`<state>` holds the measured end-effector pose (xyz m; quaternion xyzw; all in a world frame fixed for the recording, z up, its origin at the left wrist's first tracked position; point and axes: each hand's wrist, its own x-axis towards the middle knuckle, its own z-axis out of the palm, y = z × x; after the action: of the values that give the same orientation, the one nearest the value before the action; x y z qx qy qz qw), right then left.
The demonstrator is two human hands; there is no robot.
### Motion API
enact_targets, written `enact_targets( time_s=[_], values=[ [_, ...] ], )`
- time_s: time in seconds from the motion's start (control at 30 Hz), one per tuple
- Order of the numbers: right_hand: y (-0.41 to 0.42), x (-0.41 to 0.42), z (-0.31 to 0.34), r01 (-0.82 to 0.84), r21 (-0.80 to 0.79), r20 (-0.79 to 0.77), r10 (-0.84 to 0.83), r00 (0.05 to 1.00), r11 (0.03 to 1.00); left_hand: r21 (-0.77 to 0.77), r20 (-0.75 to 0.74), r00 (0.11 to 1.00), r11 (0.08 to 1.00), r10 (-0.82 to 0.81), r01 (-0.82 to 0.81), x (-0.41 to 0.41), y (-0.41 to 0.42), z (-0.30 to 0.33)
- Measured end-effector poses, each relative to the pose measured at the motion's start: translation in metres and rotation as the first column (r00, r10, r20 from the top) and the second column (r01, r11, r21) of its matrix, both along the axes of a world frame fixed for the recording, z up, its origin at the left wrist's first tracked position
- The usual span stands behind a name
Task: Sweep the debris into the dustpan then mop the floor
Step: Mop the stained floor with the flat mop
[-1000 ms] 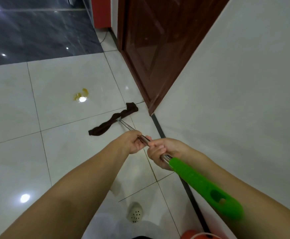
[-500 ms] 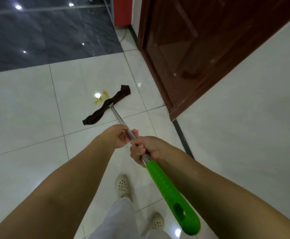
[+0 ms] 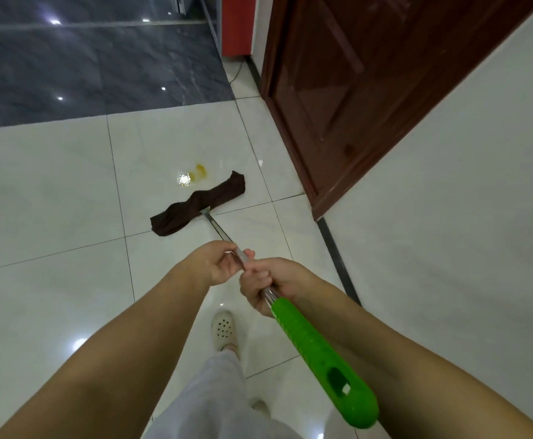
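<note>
The brown mop cloth (image 3: 198, 204) now lies nearer the yellow spill (image 3: 195, 178) than a second ago, just beside it. The left hand (image 3: 216, 264) and right hand (image 3: 271, 285) both wrap the mop's metal pole (image 3: 216, 228) (close together, likely for a firm push), with the green grip (image 3: 322, 359) trailing behind.

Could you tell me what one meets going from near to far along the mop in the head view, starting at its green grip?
green grip → right hand → left hand → metal pole → brown mop cloth → yellow spill → dark tiles

Home hallway, tiled floor (image 3: 53, 191), wooden door (image 3: 369, 90)
</note>
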<state>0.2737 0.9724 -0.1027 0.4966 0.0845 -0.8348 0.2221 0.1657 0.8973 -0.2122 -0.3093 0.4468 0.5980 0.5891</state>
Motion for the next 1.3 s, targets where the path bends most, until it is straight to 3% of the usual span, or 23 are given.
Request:
enact_targets(
  time_s=[0.3, 0.47, 0.67, 0.97, 1.3],
  values=[
    [-0.052, 0.141, 0.025, 0.206, -0.095, 0.051, -0.202, 0.978, 0.974, 0.066, 0.060, 0.998, 0.998, -0.001, -0.003, 0.143, -0.061, 0.007],
    [-0.076, 0.201, 0.044, 0.232, -0.093, 0.110, -0.221, 0.969, 0.968, 0.094, 0.121, 0.992, 0.995, 0.028, -0.039, 0.207, -0.086, 0.014],
    [-0.092, 0.238, 0.062, 0.199, -0.093, 0.106, -0.189, 0.976, 0.976, 0.076, 0.071, 0.997, 0.997, 0.007, -0.013, 0.246, -0.106, 0.028],
    [-0.106, 0.242, 0.068, 0.192, -0.107, 0.059, -0.187, 0.981, 0.975, 0.112, 0.072, 0.995, 0.991, 0.069, -0.077, 0.245, -0.123, 0.046],
    [-0.088, 0.146, 0.046, 0.253, -0.136, 0.117, -0.238, 0.964, 0.958, 0.073, 0.097, 0.987, 0.988, 0.126, -0.133, 0.160, -0.101, 0.026]
  ],
)
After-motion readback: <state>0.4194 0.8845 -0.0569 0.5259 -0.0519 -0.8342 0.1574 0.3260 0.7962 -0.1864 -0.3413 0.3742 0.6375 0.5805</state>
